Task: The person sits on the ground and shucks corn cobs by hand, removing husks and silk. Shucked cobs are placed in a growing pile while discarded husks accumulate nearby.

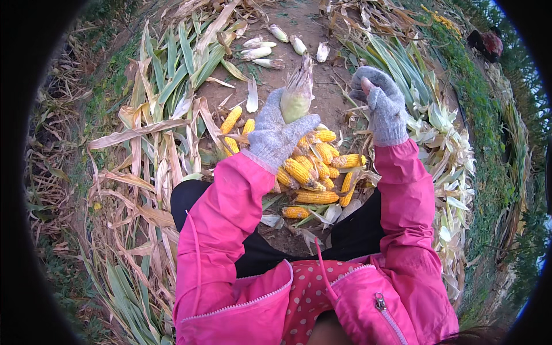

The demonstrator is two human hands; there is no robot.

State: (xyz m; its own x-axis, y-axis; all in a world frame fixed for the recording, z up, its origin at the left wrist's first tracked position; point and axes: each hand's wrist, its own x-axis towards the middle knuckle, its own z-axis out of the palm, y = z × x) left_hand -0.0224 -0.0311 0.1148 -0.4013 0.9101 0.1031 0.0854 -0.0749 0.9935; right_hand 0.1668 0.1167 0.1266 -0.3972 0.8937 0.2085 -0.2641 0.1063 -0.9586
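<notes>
My left hand [280,129], in a grey knit glove, holds an ear of corn in its pale husk [298,92], its dry brownish tip pointing away from me. My right hand [379,97], gloved likewise, is raised to the right of that ear and apart from it, fingers curled and a bare thumb tip showing. Whether anything lies inside those curled fingers cannot be told. Below and between my hands lies a pile of husked yellow corn cobs [315,166]. A few more yellow cobs [231,120] lie left of my left hand.
Several ears in pale husks [257,53] lie on the soil ahead. Dry and green corn stalks [172,73] are heaped at the left, with more leaves [396,56] at the upper right. Peeled husks [448,172] line the right side. At the far upper right is a dark and red shape [490,43], unclear.
</notes>
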